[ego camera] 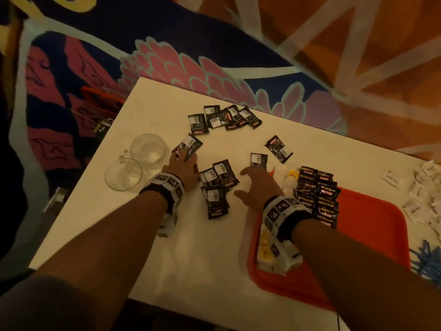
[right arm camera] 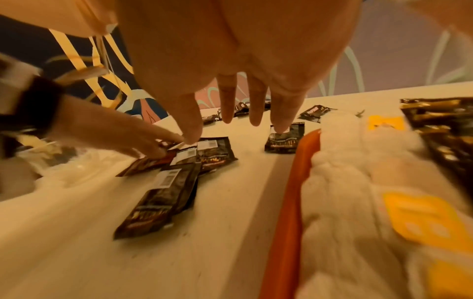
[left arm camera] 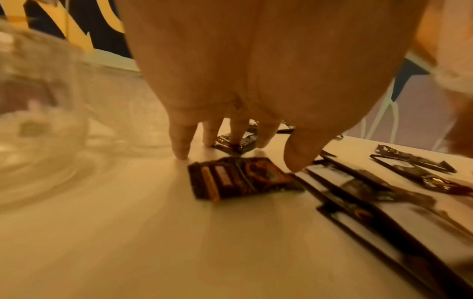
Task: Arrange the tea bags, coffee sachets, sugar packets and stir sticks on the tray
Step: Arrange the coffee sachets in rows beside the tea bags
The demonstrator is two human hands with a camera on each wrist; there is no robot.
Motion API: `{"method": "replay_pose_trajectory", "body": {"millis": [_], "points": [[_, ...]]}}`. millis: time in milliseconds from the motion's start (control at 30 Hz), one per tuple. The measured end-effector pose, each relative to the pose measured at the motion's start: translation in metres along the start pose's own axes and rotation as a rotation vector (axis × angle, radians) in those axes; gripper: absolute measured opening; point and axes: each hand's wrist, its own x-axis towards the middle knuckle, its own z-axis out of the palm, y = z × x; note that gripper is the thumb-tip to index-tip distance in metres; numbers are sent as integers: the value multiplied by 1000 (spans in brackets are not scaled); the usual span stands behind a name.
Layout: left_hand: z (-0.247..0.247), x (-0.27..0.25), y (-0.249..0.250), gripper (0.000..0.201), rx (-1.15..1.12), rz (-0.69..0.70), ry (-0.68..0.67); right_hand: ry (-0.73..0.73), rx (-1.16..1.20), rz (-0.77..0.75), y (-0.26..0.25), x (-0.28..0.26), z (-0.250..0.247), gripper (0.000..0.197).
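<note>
Black coffee sachets lie scattered on the white table (ego camera: 167, 247). My left hand (ego camera: 183, 167) (left arm camera: 238, 131) lies flat, its straight fingertips pressing one sachet (ego camera: 188, 145) (left arm camera: 236, 142) beside the mugs. A small pile of sachets (ego camera: 214, 187) (right arm camera: 179, 176) lies between my hands. My right hand (ego camera: 256, 185) (right arm camera: 227, 105) hovers with fingers spread, holding nothing, its tips just above a single sachet (ego camera: 259, 160) (right arm camera: 284, 139). The red tray (ego camera: 370, 259) (right arm camera: 289, 202) at the right carries rows of coffee sachets (ego camera: 318, 194) and white tea bags (right arm camera: 353, 182) with yellow tags.
Two glass mugs (ego camera: 148, 149) (ego camera: 124, 175) stand left of my left hand. More sachets (ego camera: 224, 118) lie at the far edge, one (ego camera: 278, 148) apart. White sugar packets (ego camera: 422, 189) and blue stir sticks (ego camera: 429, 259) lie right of the tray.
</note>
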Motion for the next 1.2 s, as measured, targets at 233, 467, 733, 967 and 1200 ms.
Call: {"method": "replay_pose_trajectory", "body": {"millis": [233, 467, 733, 967, 1200], "points": [[44, -85, 8, 71, -70, -18, 34, -147, -308, -11, -7, 52, 12, 94], [75, -126, 7, 61, -178, 26, 203, -50, -231, -152, -24, 10, 54, 66], [67, -124, -21, 91, -149, -120, 130, 59, -34, -18, -15, -13, 50, 61], [78, -139, -25, 66, -162, -219, 235, -77, -163, -15, -11, -23, 65, 64], [87, -155, -21, 77, -269, -280, 180, -100, -82, -21, -19, -16, 64, 84]]}}
